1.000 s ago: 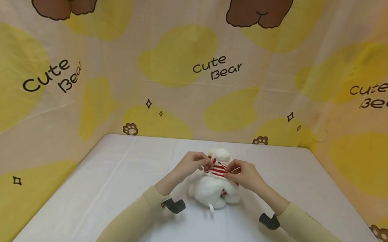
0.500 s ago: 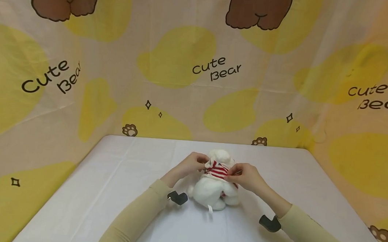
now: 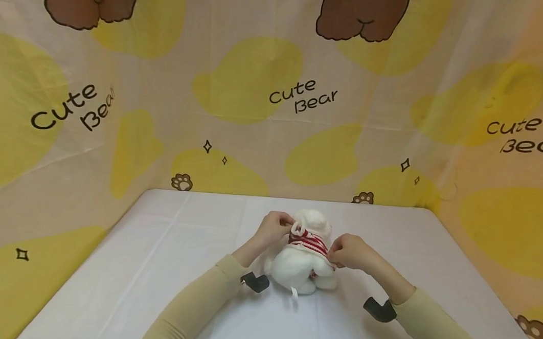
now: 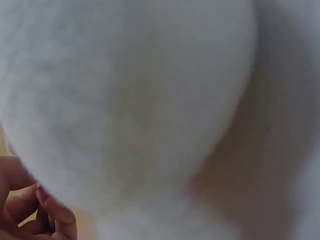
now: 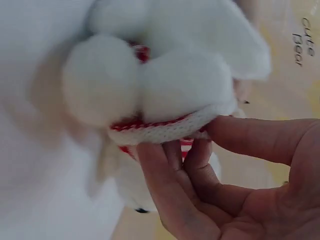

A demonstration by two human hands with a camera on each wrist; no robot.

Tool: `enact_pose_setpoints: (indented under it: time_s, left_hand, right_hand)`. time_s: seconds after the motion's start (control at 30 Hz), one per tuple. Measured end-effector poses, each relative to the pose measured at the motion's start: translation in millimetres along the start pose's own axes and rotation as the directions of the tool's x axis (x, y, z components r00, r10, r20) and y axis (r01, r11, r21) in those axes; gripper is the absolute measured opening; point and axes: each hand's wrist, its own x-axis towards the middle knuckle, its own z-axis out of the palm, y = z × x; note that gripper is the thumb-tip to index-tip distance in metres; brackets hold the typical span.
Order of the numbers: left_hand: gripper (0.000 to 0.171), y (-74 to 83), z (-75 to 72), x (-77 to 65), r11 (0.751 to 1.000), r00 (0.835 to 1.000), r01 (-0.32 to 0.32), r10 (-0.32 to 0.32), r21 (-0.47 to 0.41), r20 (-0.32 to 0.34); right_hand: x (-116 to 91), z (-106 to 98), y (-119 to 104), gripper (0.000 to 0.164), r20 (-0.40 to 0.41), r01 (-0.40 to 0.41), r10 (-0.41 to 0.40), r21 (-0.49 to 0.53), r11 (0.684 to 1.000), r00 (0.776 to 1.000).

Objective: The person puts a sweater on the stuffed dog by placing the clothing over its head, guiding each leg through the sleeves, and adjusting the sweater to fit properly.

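A white plush toy (image 3: 294, 268) in a red-and-white striped knitted sweater (image 3: 311, 241) is on the white table, its rounded rear toward me and its head at the far end. My right hand (image 3: 352, 253) pinches the sweater's white hem at the toy's right side. In the right wrist view, thumb and fingers of the right hand (image 5: 240, 175) grip that knitted edge. By the toy's neck, my left hand (image 3: 275, 227) pinches the sweater beside a white loop (image 3: 298, 229), its fingertips partly hidden. The plush body (image 4: 125, 100) fills most of the left wrist view.
A white tag (image 3: 294, 293) sticks out from the toy's near end. The white-covered table (image 3: 179, 257) spreads around it. Patterned yellow-and-beige cloth (image 3: 247, 112) hangs behind and at both sides. Dark wrist mounts (image 3: 380, 309) hang below the sleeves.
My right hand has shifted right and slightly down, drawing the sweater's edge with it. The left hand has edged right a little. A white loop now stands out at the neck.
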Motion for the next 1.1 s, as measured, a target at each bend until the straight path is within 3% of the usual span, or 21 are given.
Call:
enact_pose_setpoints:
  time_s: [0.1,0.27,0.4,0.57,0.67,0.77,0.87,1.0,1.1]
  left_hand:
    - [0.005,2.8,-3.9,-4.4,0.998,0.999,-0.051,0.051,0.034,-0.019]
    - [0.004,8.7,-20.9,-16.2,0.983,0.982,-0.181,0.182,0.036,-0.04]
    - [0.005,13.1,-25.9,-22.1,0.977,0.978,-0.209,0.209,0.042,0.007]
    - [0.01,15.6,-20.3,-31.6,0.974,0.971,-0.223,0.225,0.039,-0.077]
    - [0.013,17.8,-17.8,-39.8,0.973,0.971,-0.23,0.231,0.022,-0.07]
    - [0.011,17.8,-15.2,-46.8,0.979,0.979,-0.206,0.206,0.012,0.003]
    - [0.009,16.4,-12.5,-51.8,0.984,0.983,-0.179,0.178,0.022,0.053]
    - [0.008,14.8,-8.6,-54.7,0.983,0.982,-0.183,0.182,0.026,0.043]
    - [0.007,14.4,-4.6,-55.9,0.972,0.973,-0.23,0.23,0.044,0.008]
  right_hand:
    - [4,4,3,0.011,0.037,-0.018,0.017,0.035,0.999,0.999]
    - [8,3,5,0.011,0.016,0.017,-0.018,0.071,0.997,1.0]
    - [13,2,3,0.011,-0.087,0.102,-0.097,0.046,0.994,0.991]
    - [35,2,6,0.01,-0.234,0.218,-0.214,-0.008,0.976,0.949]
    - [51,1,8,0.013,-0.198,0.254,-0.242,0.035,0.967,0.95]
    - [64,2,9,0.018,-0.115,0.238,-0.227,0.1,0.966,0.967]
    - [73,4,8,0.021,-0.064,0.226,-0.221,0.078,0.971,0.973]
    - [77,3,3,0.02,-0.033,0.245,-0.246,-0.032,0.969,0.969]
    - [78,1,-1,0.018,-0.001,0.213,-0.213,-0.024,0.977,0.977]
